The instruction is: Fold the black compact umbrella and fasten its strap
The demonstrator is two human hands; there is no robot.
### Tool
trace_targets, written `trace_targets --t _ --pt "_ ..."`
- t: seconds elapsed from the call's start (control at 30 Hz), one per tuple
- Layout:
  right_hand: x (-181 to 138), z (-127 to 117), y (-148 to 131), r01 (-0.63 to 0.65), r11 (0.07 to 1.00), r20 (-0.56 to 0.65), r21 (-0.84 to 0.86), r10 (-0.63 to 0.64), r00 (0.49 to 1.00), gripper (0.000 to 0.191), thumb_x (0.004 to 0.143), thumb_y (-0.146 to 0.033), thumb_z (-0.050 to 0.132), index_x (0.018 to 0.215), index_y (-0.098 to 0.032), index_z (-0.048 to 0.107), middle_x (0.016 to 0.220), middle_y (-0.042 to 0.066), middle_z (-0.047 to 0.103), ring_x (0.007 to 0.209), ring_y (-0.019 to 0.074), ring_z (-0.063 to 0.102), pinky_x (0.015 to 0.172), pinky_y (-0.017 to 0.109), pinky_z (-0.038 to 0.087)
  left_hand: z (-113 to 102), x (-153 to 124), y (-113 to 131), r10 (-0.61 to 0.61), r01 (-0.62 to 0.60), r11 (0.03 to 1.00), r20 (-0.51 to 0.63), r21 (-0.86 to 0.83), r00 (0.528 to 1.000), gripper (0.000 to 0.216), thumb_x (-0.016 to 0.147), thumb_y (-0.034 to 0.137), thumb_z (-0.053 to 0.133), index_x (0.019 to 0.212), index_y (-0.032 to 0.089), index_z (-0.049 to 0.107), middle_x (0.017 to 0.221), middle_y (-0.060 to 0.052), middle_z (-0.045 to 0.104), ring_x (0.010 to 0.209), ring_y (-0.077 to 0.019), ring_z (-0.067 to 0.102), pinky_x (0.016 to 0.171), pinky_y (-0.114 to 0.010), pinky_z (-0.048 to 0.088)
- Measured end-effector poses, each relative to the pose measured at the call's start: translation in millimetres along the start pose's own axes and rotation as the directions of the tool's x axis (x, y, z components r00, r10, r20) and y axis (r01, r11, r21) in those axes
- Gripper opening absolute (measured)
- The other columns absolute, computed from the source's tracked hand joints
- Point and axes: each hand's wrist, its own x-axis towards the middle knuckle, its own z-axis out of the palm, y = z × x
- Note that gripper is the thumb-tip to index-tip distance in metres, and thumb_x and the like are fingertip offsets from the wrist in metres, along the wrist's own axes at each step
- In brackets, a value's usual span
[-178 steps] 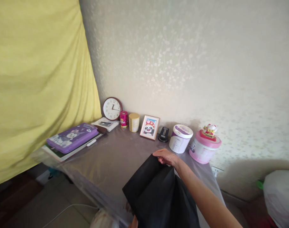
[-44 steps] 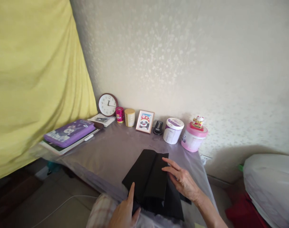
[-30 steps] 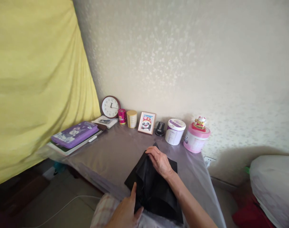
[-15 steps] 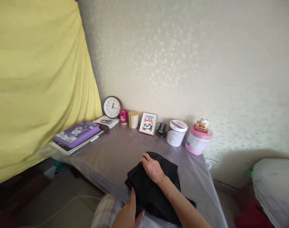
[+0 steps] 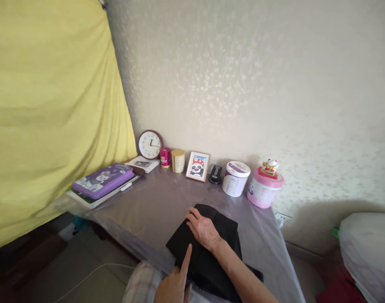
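A folded black cloth [image 5: 211, 256] lies on the near part of the table, its lower layers poking out at the right. My right hand [image 5: 203, 229] rests palm down across its upper part, fingers apart and slightly bent, pressing on the fabric. At the cloth's near left edge is my left hand [image 5: 176, 282], its index finger stretched out on top of the fabric and its thumb apart, lower down. The other left fingers are mostly hidden.
Along the wall stand a clock [image 5: 150, 144], a pink can [image 5: 165, 158], a yellow-lidded container [image 5: 178, 161], a panda picture frame [image 5: 198, 166], a black object [image 5: 215, 174], a white tub [image 5: 236, 179] and a pink-lidded tub [image 5: 264, 189]. A purple case [image 5: 102, 181] lies left.
My left index finger has moved up and to the right onto the cloth. The raised left fold now lies flatter and smoother. My right hand has stayed nearly in place.
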Motion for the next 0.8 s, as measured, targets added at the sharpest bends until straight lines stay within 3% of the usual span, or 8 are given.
trace_targets --t 0.1,0.23,0.33,0.43,0.57,0.63,0.73,0.8 --pt "-20 -8 -8 0.084 0.987 -0.016 0.139 -0.083 0.996 0.023 0.097 -0.024 0.038 0.105 -0.021 0.059 0.118 0.007 0.06 0.097 0.0156 0.063 0.085 0.028 0.05 5 4 -3 -0.011 0.01 0.999 -0.008 -0.032 1.0 0.072 0.086 0.018 0.038 0.147 0.019 -0.001 0.114 -0.014 0.063 0.094 -0.0242 0.065 0.077 -0.03 0.047" --pt "-42 -11 -8 0.155 0.965 0.093 0.213 -0.178 0.98 0.025 0.097 -0.03 0.04 0.102 -0.024 0.064 0.109 0.002 0.068 0.112 0.0171 0.057 0.103 0.038 0.037 9 5 -4 -0.043 0.043 0.998 -0.006 -0.034 0.999 0.072 0.087 0.018 0.038 0.146 0.014 -0.001 0.117 -0.016 0.062 0.094 -0.026 0.065 0.076 -0.032 0.048" --pt "-38 -8 8 0.11 0.977 0.161 0.183 -0.14 0.977 0.025 0.096 -0.033 0.044 0.111 -0.025 0.063 0.123 0.003 0.062 0.124 0.0191 0.047 0.108 0.044 0.028 10 5 -3 -0.052 0.052 0.998 -0.011 -0.031 0.999 0.071 0.087 0.019 0.039 0.147 0.014 0.0 0.118 -0.016 0.062 0.095 -0.0256 0.065 0.075 -0.032 0.048" --pt "-21 -7 29 0.05 0.994 0.184 0.099 -0.068 0.981 0.027 0.096 -0.031 0.045 0.115 -0.022 0.062 0.127 0.006 0.06 0.127 0.0205 0.045 0.109 0.045 0.026 13 6 -4 -0.058 0.058 0.998 -0.018 -0.038 0.998 0.071 0.087 0.019 0.039 0.147 0.014 0.0 0.118 -0.015 0.062 0.096 -0.0248 0.065 0.075 -0.03 0.047" --pt "-4 -7 38 -0.06 0.998 0.093 -0.008 0.061 0.994 0.029 0.095 -0.028 0.047 0.117 -0.016 0.061 0.131 0.012 0.056 0.127 0.0232 0.045 0.107 0.045 0.028 17 10 -5 -0.082 0.081 0.996 -0.018 -0.042 0.997 0.071 0.087 0.018 0.039 0.147 0.014 0.003 0.118 -0.015 0.062 0.096 -0.0244 0.065 0.075 -0.029 0.046" --pt "-5 -7 29 0.001 0.999 0.088 0.039 -0.004 0.996 0.029 0.095 -0.03 0.046 0.117 -0.018 0.061 0.129 0.009 0.057 0.126 0.021 0.045 0.107 0.043 0.029 18 12 -6 -0.093 0.093 0.995 -0.013 -0.049 0.996 0.071 0.086 0.017 0.04 0.147 0.015 0.003 0.121 -0.015 0.061 0.096 -0.0244 0.065 0.074 -0.028 0.046" --pt "-9 -5 15 0.137 0.979 0.189 0.147 -0.164 0.968 0.026 0.096 -0.035 0.044 0.105 -0.023 0.066 0.114 0.003 0.067 0.118 0.0172 0.053 0.107 0.042 0.028 20 12 -6 -0.106 0.106 0.993 0.003 -0.061 0.994 0.07 0.087 0.018 0.039 0.147 0.015 0.004 0.123 -0.015 0.059 0.097 -0.0248 0.064 0.074 -0.029 0.046" --pt "-6 -4 13 0.15 0.978 0.247 0.145 -0.182 0.952 0.027 0.096 -0.035 0.044 0.097 -0.023 0.068 0.106 0.002 0.07 0.112 0.0174 0.057 0.106 0.043 0.028 21 12 -7 -0.102 0.102 0.993 0.0 -0.061 0.995 0.07 0.087 0.019 0.039 0.147 0.015 0.003 0.123 -0.015 0.06 0.098 -0.0245 0.064 0.074 -0.028 0.045"
